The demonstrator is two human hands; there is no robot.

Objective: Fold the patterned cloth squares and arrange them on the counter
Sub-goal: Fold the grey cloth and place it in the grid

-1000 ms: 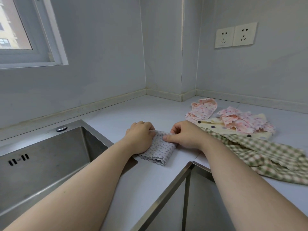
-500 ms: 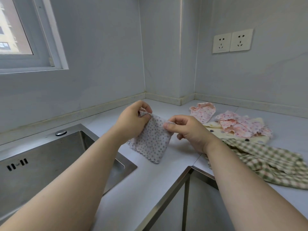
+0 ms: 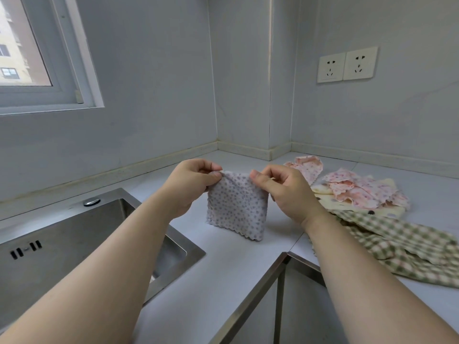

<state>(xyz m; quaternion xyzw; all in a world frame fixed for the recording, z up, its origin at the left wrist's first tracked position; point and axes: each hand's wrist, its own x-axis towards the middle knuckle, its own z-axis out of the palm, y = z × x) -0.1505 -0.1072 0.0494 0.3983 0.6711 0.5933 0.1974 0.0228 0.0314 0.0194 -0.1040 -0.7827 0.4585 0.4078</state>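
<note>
I pinch the dotted cloth [image 3: 237, 207] by its top corners, left hand [image 3: 191, 184] and right hand [image 3: 285, 192], hanging it straight above the worktop [image 3: 223, 264] for folding.

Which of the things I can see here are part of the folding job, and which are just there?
In the job: grey dotted cloth, pinched by the left hand and right hand; pink patterned cloths lying on the counter.
Just there: sink, wall sockets, window; the green checked cloth probably too.

L grip [image 3: 191, 184] + R grip [image 3: 290, 192], forearms [image 3: 119, 256]: all bare.
</note>
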